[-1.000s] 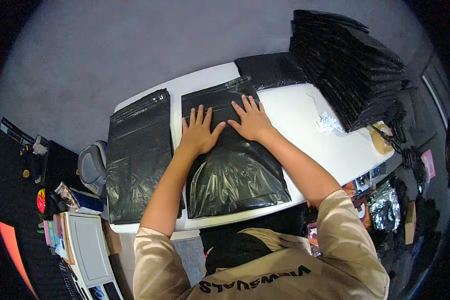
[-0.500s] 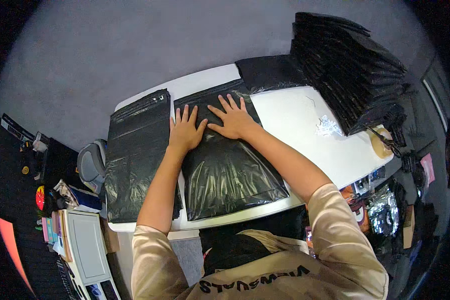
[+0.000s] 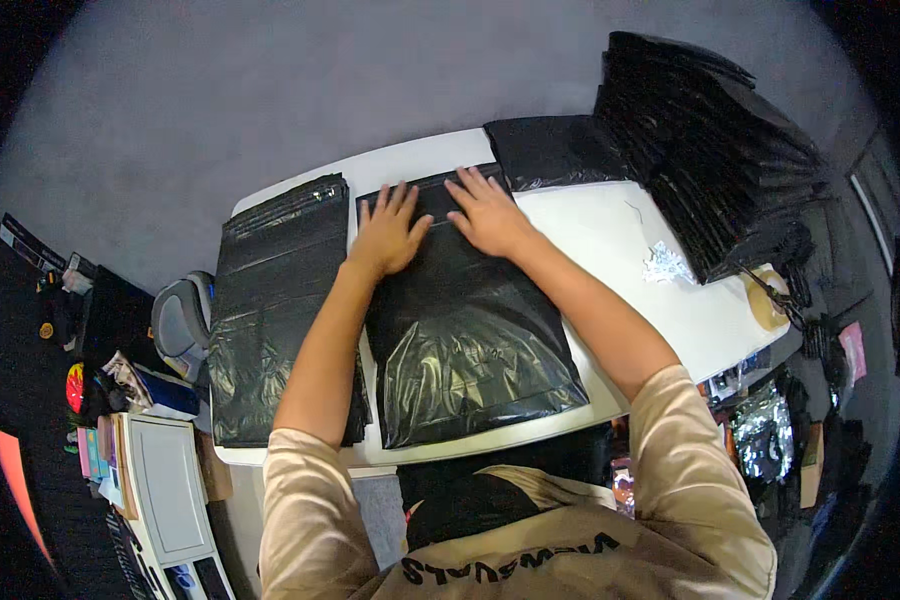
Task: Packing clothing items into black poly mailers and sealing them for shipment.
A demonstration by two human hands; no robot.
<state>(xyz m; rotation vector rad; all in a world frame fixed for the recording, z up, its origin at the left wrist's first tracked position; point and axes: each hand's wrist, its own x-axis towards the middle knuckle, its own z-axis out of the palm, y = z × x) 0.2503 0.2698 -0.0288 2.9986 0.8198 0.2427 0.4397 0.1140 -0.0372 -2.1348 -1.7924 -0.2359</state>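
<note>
A black plastic mailer bag (image 3: 470, 340) lies flat in the middle of the white table, its near end bulging and shiny. My left hand (image 3: 388, 235) is spread on the bag's upper left part, fingers pointing away from me. Across from it, my right hand (image 3: 490, 215) presses flat near the bag's far right edge, fingers stretched. Neither hand grips anything. Left of this bag is a stack of similar black bags (image 3: 280, 310), close to my left forearm.
A tall fanned pile of black bags (image 3: 705, 150) stands at the far right, beside another flat black bag (image 3: 555, 150). Silvery scraps (image 3: 665, 263) and a tape roll (image 3: 767, 300) lie on the white table (image 3: 610, 260). A grey chair (image 3: 180, 325) and a white cabinet (image 3: 170, 490) stand left.
Both hands have slid a little farther up the bag toward its far edge, still spread flat. The whole view has shifted slightly.
</note>
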